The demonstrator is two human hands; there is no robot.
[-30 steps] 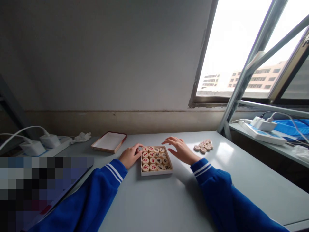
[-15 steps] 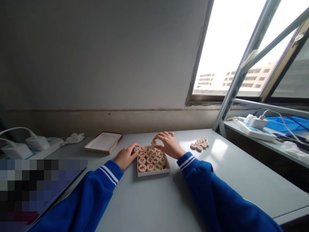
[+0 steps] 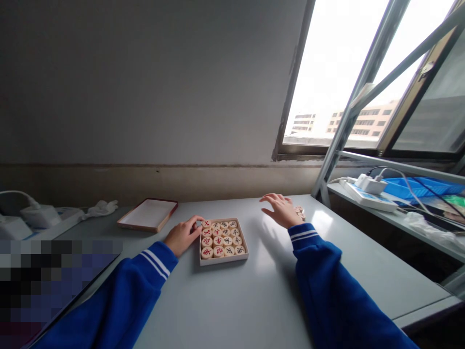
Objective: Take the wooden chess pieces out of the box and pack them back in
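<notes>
A shallow white box [image 3: 224,261] lies on the desk, holding rows of round wooden Chinese chess pieces [image 3: 218,241] with red and black characters. At its upper left corner, my left hand [image 3: 180,236] grips the edge with curled thumb and fingers. My right hand [image 3: 279,211] hovers to the right of the box, thumb and fingers apart, with no piece seen between them. Just behind that hand a group of loose chess pieces [image 3: 300,212] sits on the desk, mostly hidden by it.
The box lid [image 3: 148,214] lies inside up at the back left. A power strip [image 3: 65,222] with chargers and a crumpled white item [image 3: 101,209] are farther left. Right of the desk, a shelf holds another power strip [image 3: 368,196] and a blue tray [image 3: 421,188] beside a metal post [image 3: 336,145].
My right hand has moved right, from above the box's back edge toward the loose pieces. The chess piece it pinched is no longer in its fingers. My left hand stays at the box.
</notes>
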